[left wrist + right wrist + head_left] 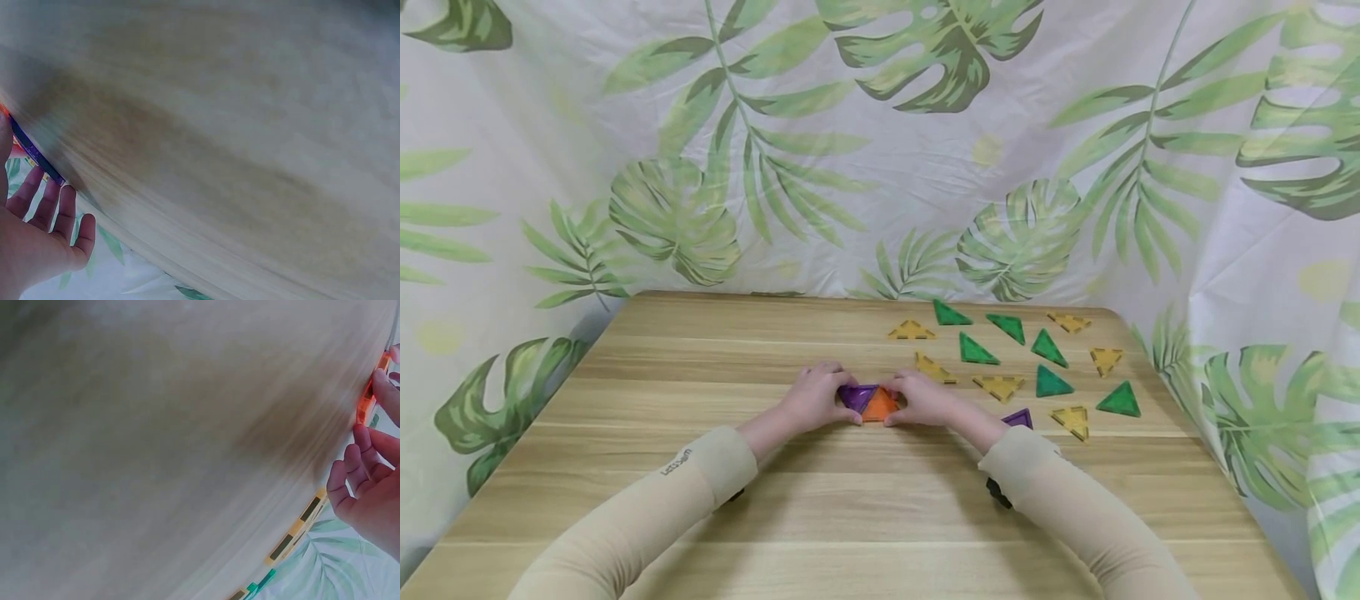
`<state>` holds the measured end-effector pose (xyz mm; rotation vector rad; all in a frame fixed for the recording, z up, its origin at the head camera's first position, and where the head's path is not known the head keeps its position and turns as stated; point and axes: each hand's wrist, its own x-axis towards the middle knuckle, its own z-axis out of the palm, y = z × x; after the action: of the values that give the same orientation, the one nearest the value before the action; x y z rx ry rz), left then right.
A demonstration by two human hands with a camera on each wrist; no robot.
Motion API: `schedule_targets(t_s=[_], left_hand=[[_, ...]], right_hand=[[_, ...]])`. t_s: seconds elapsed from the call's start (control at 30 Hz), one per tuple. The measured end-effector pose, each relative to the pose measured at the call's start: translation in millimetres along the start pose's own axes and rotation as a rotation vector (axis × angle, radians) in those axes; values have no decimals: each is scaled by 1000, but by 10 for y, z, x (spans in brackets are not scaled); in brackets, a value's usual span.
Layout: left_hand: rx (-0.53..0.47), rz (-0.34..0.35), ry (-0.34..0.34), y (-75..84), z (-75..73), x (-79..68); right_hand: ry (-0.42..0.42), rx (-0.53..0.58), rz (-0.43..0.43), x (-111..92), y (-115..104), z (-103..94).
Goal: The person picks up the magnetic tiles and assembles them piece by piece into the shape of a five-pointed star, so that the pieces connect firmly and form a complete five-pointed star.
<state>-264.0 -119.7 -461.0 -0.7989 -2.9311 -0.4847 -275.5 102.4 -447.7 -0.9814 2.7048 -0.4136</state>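
Note:
Near the middle of the table, a purple triangular tile [856, 397] and an orange triangular tile [878, 407] lie side by side with their slanted edges together. My left hand [812, 398] grips the purple tile from the left, thumb at the near side and fingers at the far side. On the other side, my right hand [928, 398] pinches the orange tile between thumb and fingers. The left wrist view catches the purple tile [37, 153] edge-on at the fingertips; in the right wrist view the orange tile [367, 397] shows as a thin strip by the thumb.
Several green triangular tiles [978, 350] and yellow triangular tiles [998, 387] lie scattered over the table's right and back right. Another purple triangle [1019, 418] is partly covered by the right forearm. A leaf-printed cloth [917, 175] hangs behind the wooden table [850, 525].

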Motion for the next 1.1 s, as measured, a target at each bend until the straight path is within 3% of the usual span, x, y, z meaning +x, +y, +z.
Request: schedule_targets(t_s=[0.23, 0.4, 0.83, 1.1], left_hand=[[2, -13, -9, 9, -13, -7], [7, 8, 5, -15, -27, -50], [0, 37, 10, -116, -53, -170], [-25, 34, -21, -176, -59, -187]], right_hand=[[3, 49, -14, -26, 41, -32], [43, 109, -58, -180, 163, -176], [117, 91, -144, -941, 646, -501], [146, 11, -112, -1329, 1024, -513]])
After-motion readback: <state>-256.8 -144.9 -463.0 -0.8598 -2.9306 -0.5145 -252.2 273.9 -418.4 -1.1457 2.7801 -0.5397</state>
